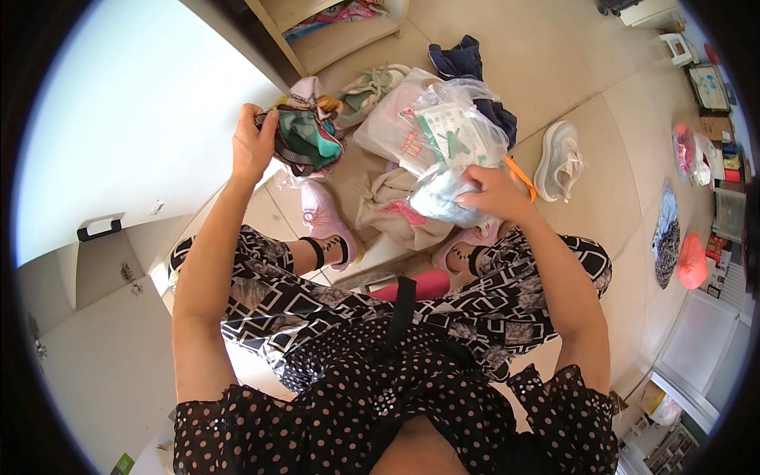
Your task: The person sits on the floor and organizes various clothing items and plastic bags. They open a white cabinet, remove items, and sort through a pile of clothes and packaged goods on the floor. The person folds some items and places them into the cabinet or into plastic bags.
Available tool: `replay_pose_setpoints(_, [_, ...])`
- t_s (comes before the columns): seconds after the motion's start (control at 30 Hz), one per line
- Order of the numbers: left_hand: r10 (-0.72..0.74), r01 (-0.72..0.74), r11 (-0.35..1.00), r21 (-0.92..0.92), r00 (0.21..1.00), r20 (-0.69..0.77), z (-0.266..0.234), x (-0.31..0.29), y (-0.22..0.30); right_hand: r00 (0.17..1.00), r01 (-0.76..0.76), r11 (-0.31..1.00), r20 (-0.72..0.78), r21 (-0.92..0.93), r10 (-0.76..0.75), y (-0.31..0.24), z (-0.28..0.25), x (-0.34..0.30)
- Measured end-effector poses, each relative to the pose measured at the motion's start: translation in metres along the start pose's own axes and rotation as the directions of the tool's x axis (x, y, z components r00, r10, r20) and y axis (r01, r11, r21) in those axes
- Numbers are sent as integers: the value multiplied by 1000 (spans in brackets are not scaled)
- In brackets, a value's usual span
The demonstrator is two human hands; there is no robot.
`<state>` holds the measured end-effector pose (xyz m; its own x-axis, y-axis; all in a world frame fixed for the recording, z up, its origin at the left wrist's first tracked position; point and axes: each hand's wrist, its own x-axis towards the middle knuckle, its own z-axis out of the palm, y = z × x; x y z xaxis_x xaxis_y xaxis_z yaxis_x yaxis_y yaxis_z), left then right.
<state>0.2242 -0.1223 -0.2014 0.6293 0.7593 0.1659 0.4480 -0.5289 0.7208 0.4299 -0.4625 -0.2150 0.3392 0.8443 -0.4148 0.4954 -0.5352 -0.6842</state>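
Observation:
My left hand (255,144) is closed on the edge of a bundled multicoloured cloth (305,141), green and teal inside with a dark striped border. It hangs just above the floor, beside the white door. My right hand (500,194) grips a clear plastic bag (447,198) with something pale blue and white inside. Touching that bag is another transparent bag (396,119) with a green and white printed packet (455,131). Beneath them lies a beige cloth (380,210) with a pink patch. An orange strip (520,176) sticks out by my right hand.
A pale sneaker (560,162) stands right of the pile, and dark blue cloth (459,59) lies behind it. The white door (150,103) rises at left, near an open wooden cabinet (348,47). At far right are a coral bag (691,261) and a white stool (677,49).

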Motion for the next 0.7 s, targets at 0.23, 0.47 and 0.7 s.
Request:
replay_pose_setpoints(0.23, [-13,37,984,-175,990,139,25,-27,45,984,96,225,-58,970,-171,-36,-27,-28])
replay_pose_setpoints(0.47, [-168,284,937,-205,878,448,93,-81,28,993,101,216,-111,971,37,-50,6,-4])
replay_pose_setpoints(0.7, [-188,312,926,-210,868,459,95,-103,19,965,-30,992,-253,122,61,-37,44,11])
